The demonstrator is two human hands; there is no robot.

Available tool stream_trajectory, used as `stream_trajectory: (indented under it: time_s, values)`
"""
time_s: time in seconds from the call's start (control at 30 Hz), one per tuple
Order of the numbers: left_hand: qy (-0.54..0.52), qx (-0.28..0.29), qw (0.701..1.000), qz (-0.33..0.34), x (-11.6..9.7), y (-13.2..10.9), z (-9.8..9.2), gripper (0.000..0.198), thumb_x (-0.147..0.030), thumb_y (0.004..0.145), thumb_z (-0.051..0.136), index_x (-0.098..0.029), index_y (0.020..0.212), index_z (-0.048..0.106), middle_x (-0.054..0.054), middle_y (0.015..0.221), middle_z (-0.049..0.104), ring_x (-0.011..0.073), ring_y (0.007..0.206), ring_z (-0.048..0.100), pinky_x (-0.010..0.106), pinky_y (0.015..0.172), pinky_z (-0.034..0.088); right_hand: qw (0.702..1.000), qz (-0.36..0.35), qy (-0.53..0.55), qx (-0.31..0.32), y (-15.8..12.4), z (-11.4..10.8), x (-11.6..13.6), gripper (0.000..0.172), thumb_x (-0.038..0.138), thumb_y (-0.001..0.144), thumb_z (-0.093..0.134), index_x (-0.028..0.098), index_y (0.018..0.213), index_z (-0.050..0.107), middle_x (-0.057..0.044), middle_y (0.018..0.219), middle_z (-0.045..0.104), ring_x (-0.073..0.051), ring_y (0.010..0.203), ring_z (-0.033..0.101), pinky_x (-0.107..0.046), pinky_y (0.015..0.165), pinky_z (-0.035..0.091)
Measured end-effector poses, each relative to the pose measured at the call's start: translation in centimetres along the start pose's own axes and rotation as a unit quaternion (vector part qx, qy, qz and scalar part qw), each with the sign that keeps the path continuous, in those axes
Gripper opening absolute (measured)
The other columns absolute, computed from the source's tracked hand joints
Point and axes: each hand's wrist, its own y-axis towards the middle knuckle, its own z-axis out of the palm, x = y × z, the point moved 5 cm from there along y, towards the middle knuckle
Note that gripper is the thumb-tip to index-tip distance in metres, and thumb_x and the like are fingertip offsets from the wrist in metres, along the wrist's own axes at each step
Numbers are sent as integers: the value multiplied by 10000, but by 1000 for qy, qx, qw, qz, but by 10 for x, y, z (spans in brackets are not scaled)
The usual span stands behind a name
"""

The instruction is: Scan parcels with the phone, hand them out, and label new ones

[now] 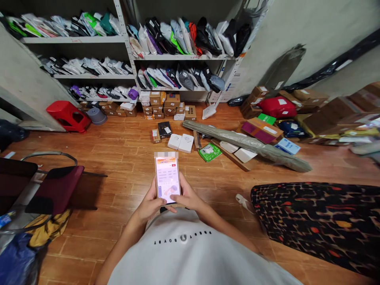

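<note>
A smartphone (168, 177) with a lit pink and white screen is upright in front of my chest, held from both sides. My left hand (150, 204) is wrapped round its lower left edge, with the thumb lying over the bottom of the screen. My right hand (188, 196) grips the lower right edge, its thumb also reaching onto the screen. Below the hands is my white shirt (190, 249). Beyond the phone, small parcels (180, 141) lie on the wooden floor.
Shelves (178, 57) packed with bagged parcels line the back wall, with small cartons (166, 105) stacked below. A long wrapped bundle (246, 144) lies on the floor. Boxes (308, 107) pile at the right, a patterned cushion (317, 221) nearer. A red stool (69, 114) and a chair (56, 186) stand left.
</note>
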Motion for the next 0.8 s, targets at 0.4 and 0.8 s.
stream_trajectory:
  time_s: [0.4,0.8]
  values:
    - [-14,62,998,1,7,2,-3,1044,-114,623,574,-412,1524,139,63,1346,530,228,868,611,408,653,608,983,-39,-62,-166,17,-15,-2,502,622,898,433,175,1029,621,-90,980,696,-251,914,626,-355,780,494]
    - [-25,69,997,10,-2,6,-6,1087,-121,639,579,-389,1537,26,67,1330,584,304,1038,620,371,664,599,887,-301,-331,-114,-16,-4,11,663,517,938,344,241,1516,171,-163,1551,251,-365,1402,318,-573,1051,383]
